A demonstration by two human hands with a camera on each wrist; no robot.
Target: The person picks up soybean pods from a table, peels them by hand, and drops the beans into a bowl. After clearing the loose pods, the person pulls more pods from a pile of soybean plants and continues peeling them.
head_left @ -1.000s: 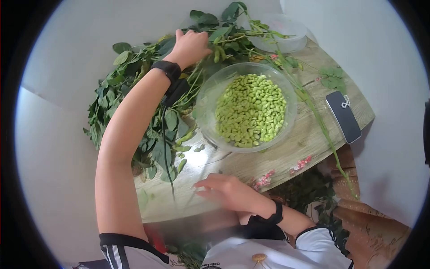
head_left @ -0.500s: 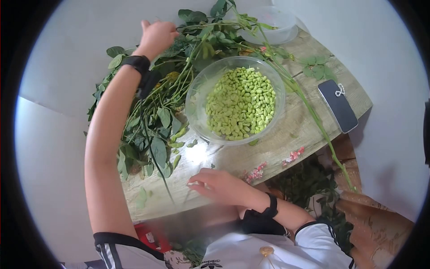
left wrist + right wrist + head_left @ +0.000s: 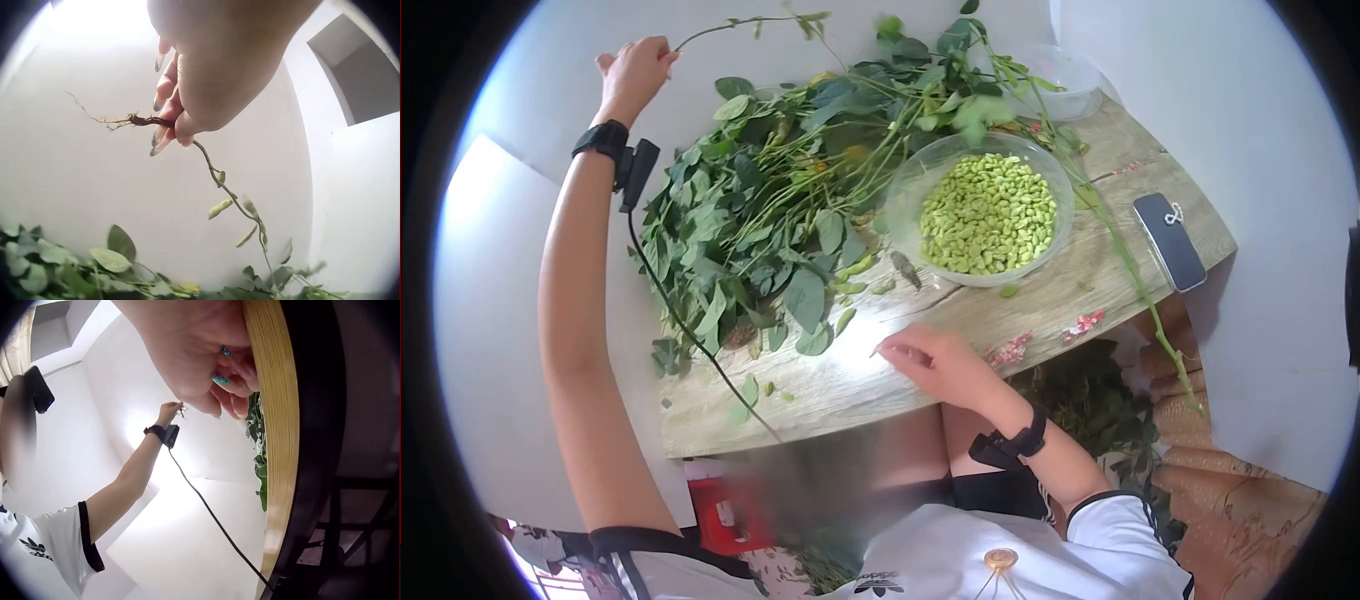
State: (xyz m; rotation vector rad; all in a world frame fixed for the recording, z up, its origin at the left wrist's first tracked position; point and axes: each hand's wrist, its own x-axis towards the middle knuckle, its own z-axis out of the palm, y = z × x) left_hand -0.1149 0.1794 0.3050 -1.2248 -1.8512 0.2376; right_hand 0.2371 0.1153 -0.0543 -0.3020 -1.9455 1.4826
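Note:
My left hand [image 3: 636, 75] is raised at the upper left, above the leafy heap, pinching a bean plant stalk [image 3: 215, 169] near its root end. Brown roots [image 3: 119, 120] stick out past the fingertips, and a few green pods [image 3: 220, 209] hang along the stem, which trails down toward the heap of bean plants [image 3: 730, 210]. Low over the front of the table, my right hand [image 3: 940, 365] has its fingers loosely curled, with nothing seen in them. Beyond it stands a clear bowl [image 3: 905, 225] of shelled green beans [image 3: 990, 215].
Loose pods [image 3: 846, 320] lie between the heap and the right hand. A long stalk [image 3: 1120, 255] crosses the table past its right edge. A phone [image 3: 1170, 245] lies at the right, and a clear container [image 3: 1065, 100] stands at the back. A cable [image 3: 685, 325] hangs from the left wrist.
My left hand has moved up and left out of the plant heap, drawing a stalk with it. The right hand stays near the table's front edge.

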